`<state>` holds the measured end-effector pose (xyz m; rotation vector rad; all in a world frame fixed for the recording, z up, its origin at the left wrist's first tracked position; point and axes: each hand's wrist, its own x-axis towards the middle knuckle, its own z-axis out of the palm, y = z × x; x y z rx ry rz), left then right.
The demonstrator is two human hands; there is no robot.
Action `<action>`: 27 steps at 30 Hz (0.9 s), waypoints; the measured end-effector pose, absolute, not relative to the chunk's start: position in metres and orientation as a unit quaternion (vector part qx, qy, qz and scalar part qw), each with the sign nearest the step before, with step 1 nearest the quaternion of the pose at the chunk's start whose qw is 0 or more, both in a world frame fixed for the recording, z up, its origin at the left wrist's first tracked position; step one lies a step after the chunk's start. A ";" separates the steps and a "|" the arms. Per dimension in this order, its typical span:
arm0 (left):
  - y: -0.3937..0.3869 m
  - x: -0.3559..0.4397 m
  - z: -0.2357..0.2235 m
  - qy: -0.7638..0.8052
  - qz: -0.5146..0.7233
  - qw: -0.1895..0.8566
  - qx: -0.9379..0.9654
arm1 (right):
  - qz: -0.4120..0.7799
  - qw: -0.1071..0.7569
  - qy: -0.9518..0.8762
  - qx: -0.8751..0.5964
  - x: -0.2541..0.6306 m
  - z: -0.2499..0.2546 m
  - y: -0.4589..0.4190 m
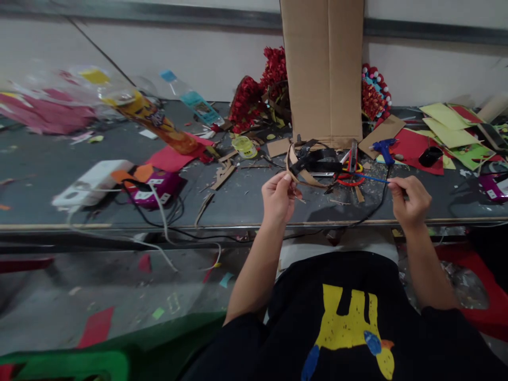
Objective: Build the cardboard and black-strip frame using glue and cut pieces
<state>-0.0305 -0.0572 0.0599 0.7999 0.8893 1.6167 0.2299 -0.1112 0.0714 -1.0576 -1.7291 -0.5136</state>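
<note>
My left hand (279, 196) is closed on the end of a bent cardboard strip piece (305, 177) wrapped with black tape, held just above the dark table (246, 198). My right hand (408, 200) pinches a thin blue stick (371, 179) whose tip points toward the cardboard piece. Scissors with red and yellow handles (351, 172) lie on the table just behind the piece. A blue glue gun (383, 148) rests further back to the right.
A tall cardboard sheet (323, 69) leans on the wall, with red paper flowers (257, 92) beside it. Coloured paper sheets (448, 132) lie at right. A white power strip (93, 182), a purple box (159, 185) and cables sit at left. Cardboard scraps litter the table.
</note>
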 end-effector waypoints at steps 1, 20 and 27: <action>-0.058 -0.029 0.059 0.372 0.679 0.538 0.333 | -0.209 0.508 -0.717 -0.429 0.226 0.071 -0.111; -0.063 -0.017 0.054 0.362 0.678 0.539 0.345 | -0.250 0.543 -0.696 -0.397 0.205 0.067 -0.107; -0.062 -0.020 0.055 0.358 0.685 0.533 0.345 | -0.276 0.532 -0.680 -0.422 0.213 0.063 -0.105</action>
